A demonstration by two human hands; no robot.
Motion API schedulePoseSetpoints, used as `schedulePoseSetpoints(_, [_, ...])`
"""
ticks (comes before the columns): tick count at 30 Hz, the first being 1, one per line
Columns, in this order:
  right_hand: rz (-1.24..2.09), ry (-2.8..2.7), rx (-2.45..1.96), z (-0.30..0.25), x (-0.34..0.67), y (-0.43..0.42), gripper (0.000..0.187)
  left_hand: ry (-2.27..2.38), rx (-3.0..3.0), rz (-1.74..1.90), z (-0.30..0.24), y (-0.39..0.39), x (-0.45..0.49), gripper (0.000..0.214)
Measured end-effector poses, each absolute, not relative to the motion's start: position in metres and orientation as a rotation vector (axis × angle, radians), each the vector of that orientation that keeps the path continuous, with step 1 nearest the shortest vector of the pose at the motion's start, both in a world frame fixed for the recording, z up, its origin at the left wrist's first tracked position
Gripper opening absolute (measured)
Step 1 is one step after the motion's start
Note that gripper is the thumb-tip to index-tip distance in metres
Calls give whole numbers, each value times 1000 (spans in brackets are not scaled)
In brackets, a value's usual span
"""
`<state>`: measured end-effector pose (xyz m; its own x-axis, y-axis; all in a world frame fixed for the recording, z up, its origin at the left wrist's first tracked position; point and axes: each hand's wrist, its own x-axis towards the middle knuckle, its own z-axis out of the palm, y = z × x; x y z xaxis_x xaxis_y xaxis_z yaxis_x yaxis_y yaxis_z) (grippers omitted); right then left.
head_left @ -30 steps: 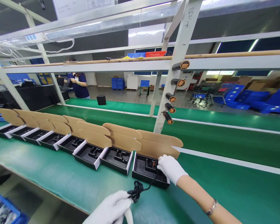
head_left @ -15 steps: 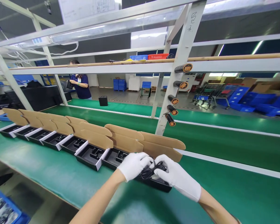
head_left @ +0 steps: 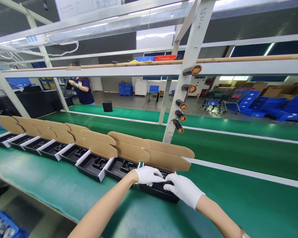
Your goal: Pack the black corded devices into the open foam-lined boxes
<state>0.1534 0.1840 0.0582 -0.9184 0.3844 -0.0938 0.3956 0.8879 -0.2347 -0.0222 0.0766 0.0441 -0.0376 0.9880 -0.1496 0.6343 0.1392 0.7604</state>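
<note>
My left hand (head_left: 149, 175), in a white glove, reaches into the right end box of the row with its fingers bent down. Opposite it, my right hand (head_left: 183, 188), also gloved, curls its fingers and thumb into the same black box (head_left: 161, 194). Between them is a coiled black cable (head_left: 159, 185), low in the box and mostly covered by my fingers. The box's brown cardboard lid (head_left: 167, 153) stands raised behind my hands. Directly left is another open box (head_left: 116, 168) with a black molded insert.
Several more open boxes (head_left: 91, 165) line the green table (head_left: 52, 178) to the left. A white post (head_left: 188, 66) with black, orange-ended handles (head_left: 180, 115) rises behind. Across the bench a person (head_left: 83, 91) holds a dark object. A blue bin (head_left: 5, 221) sits low at left.
Both hands have lowered the coiled cable into the box, where it now hardly shows. The camera view has shifted slightly, and the person across has moved their arms.
</note>
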Motion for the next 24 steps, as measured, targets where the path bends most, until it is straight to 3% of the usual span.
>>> schedulePoseSetpoints(3, [-265, 2944, 610, 51, 149, 187, 19, 1781, 1637, 612, 31, 80, -23, 60])
schedulePoseSetpoints(8, [-20, 2888, 469, 43, 140, 194, 16, 1880, 1955, 469, 15, 77, -17, 44])
schedulePoseSetpoints(14, [-17, 2901, 472, 41, 137, 194, 25, 2062, 2272, 335, -13, 62, -7, 59])
schedulePoseSetpoints(21, [-148, 3273, 276, -12, 153, 177, 15, 2143, 2419, 586, 7, 46, -14, 37])
schedulePoseSetpoints(24, [-73, 3342, 259, -29, 157, 178, 18, 2500, 2165, 755, 27, 0, -60, 34])
